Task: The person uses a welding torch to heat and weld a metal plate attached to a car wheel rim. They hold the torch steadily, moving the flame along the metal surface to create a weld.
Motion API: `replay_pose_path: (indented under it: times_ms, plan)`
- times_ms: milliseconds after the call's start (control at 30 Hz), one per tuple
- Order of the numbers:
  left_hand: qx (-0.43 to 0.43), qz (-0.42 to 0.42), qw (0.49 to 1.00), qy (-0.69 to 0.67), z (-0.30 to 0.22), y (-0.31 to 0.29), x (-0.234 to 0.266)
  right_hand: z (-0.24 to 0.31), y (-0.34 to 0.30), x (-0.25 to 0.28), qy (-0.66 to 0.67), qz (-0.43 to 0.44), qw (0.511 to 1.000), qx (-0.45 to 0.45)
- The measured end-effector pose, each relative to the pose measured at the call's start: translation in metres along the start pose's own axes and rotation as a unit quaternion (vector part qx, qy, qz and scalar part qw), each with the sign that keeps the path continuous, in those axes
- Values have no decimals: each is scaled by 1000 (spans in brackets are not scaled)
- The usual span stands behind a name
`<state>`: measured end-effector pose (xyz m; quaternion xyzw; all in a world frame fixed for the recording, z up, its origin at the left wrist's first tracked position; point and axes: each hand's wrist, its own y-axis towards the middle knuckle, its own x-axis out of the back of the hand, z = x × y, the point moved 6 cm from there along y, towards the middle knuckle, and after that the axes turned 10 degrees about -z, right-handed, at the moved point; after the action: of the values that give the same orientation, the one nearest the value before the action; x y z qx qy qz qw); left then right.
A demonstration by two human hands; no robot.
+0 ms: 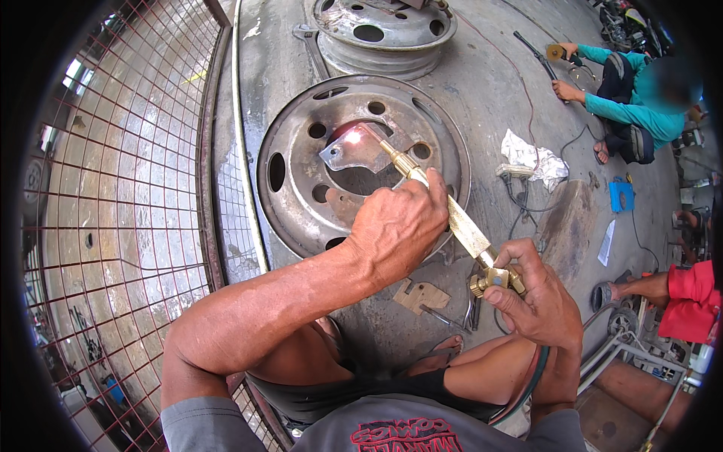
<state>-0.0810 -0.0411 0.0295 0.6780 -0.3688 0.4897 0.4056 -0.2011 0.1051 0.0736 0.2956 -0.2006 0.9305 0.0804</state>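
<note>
A brass gas torch [468, 232] slants across the middle, its tip pointing up and left. My left hand [399, 217] is closed around its neck, and my right hand [538, 295] grips the rear end, thumb and fingers at the valve knobs [493, 280]. At the tip, a bright glowing spot lights a flat cut metal plate [360, 153] with a small hole. This plate lies over the central opening of a steel wheel rim [297, 154], which rests flat on the concrete in front of me. A hose [536, 380] runs down beside my right forearm.
Behind stands another wheel rim [376, 56], a wrench [310, 49] beside it. A red mesh fence [151, 188] borders the left. Near my feet lie a brown cut-out template [422, 296] and hand tools [444, 318]. At right, a co-worker [640, 105] holds a grinder; a white cloth [536, 158] and cables lie nearby.
</note>
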Motion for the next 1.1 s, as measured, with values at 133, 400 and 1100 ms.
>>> replay_pose_path:
  times_ms: [133, 400, 1100]
  plan:
    - [1, 3, 1000, 0, 0, 1, 0, -1, 0, 0, 2, 0, 1000, -1]
    - [0, 5, 1000, 1, 0, 1, -1, 1, 0, 0, 3, 5, 1000, -6]
    - [5, 5, 1000, 1, 0, 1, 0, 1, 0, -1, 1, 1, 1000, 7]
